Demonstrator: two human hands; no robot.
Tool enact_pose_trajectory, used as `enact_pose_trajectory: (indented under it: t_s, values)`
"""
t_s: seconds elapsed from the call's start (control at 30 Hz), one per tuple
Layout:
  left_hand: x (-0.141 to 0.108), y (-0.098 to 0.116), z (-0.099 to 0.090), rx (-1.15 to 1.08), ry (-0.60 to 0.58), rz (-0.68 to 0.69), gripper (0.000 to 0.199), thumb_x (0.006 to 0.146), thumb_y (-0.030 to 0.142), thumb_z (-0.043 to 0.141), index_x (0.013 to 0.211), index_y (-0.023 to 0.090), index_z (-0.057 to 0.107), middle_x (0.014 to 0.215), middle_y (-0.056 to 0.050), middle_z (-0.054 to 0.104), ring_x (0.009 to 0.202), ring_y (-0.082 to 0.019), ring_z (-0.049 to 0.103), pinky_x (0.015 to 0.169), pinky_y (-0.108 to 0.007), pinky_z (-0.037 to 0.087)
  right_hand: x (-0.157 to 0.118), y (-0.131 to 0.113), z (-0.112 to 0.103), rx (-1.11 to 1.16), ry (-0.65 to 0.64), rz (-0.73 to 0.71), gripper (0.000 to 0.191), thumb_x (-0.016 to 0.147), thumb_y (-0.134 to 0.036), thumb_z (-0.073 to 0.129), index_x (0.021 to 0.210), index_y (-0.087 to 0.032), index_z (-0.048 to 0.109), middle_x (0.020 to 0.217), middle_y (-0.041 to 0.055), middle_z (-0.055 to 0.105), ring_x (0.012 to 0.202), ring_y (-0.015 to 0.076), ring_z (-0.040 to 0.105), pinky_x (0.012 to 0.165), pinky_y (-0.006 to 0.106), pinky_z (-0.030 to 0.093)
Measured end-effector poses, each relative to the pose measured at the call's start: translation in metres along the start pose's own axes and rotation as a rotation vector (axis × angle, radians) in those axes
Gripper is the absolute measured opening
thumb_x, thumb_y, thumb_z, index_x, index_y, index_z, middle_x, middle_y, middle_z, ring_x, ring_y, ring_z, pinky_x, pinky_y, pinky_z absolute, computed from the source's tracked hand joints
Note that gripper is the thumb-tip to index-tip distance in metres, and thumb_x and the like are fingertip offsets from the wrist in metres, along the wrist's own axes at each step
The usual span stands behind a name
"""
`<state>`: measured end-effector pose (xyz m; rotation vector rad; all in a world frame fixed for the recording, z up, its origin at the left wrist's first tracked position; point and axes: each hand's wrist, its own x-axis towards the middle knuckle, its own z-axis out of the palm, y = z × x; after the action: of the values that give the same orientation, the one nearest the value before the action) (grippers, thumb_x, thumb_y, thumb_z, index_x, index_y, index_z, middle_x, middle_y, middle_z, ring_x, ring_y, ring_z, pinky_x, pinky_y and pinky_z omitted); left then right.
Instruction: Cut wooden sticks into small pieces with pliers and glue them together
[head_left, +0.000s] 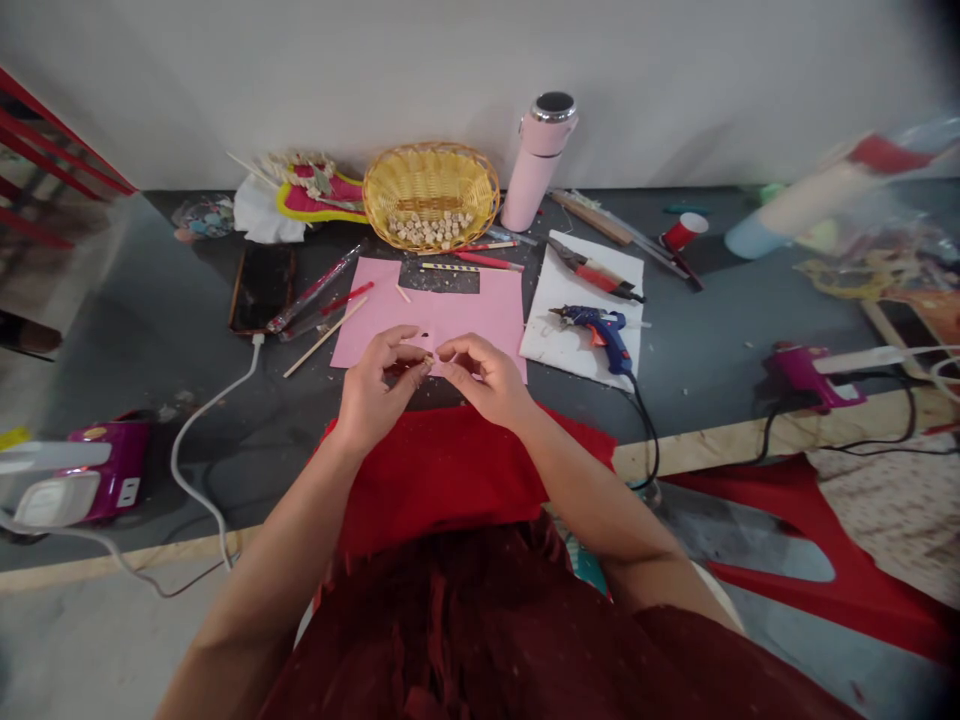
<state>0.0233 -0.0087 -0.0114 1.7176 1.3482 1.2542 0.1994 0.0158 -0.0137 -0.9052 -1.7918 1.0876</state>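
Observation:
Over the pink paper (480, 312) my two hands meet, fingertips almost touching. My left hand (382, 385) pinches a small pale piece (429, 361) between thumb and fingers. Bent fingers of my right hand (484, 378) come up to the same piece from the other side; whether they grip it is hard to tell. A yellow wicker basket (431, 180) behind the paper holds several small pale pieces. Thin sticks (325, 337) and red pens lie on and beside the paper. To the right, a blue glue gun (611, 335) and red-handled pliers (600, 275) rest on a white pad (544, 335).
A pink flask (538, 165) stands behind the paper. At left lie a phone (264, 288) with a white cable and a purple power strip (112, 465). Rightward are a red spool (684, 232) and another purple socket block (814, 378). Red cloth (442, 470) hangs at the front edge.

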Motion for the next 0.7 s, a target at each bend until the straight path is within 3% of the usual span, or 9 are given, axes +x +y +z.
enact_pose_trajectory:
  t_s: [0.3,0.53,0.7]
  values:
    - [-0.0023,0.0054,-0.0014,0.195,0.062,0.151,0.034,0.083,0.023,0.063,0.117,0.020,0.057,0.106,-0.005,0.068,0.080,-0.013,0.067,0.076,-0.029,0.056,0.0052,0.0059,0.0006,0.490,-0.121,0.336,0.034,0.081,-0.046,0.063,0.100,-0.019,0.060,0.079,-0.0017,0.058,0.058,0.0060,0.048,0.053,0.020,0.041]
    - [-0.0032,0.0043,-0.0014,0.215,0.029,0.231,0.042,0.083,0.018,0.062,0.124,0.022,0.053,0.100,-0.004,0.072,0.080,-0.013,0.066,0.080,-0.030,0.056,0.0032,0.0088,0.0029,0.618,-0.201,0.365,0.027,0.080,-0.043,0.067,0.088,-0.017,0.062,0.076,-0.0022,0.058,0.056,0.0048,0.047,0.053,0.020,0.037]
    - [-0.0034,0.0054,-0.0013,0.043,-0.030,0.177,0.041,0.082,0.018,0.063,0.122,0.021,0.054,0.107,-0.007,0.068,0.084,-0.014,0.065,0.078,-0.030,0.056,0.0026,0.0096,0.0040,0.689,-0.217,0.391,0.027,0.080,-0.043,0.067,0.086,-0.018,0.060,0.073,-0.0031,0.056,0.056,0.0052,0.046,0.052,0.020,0.035]
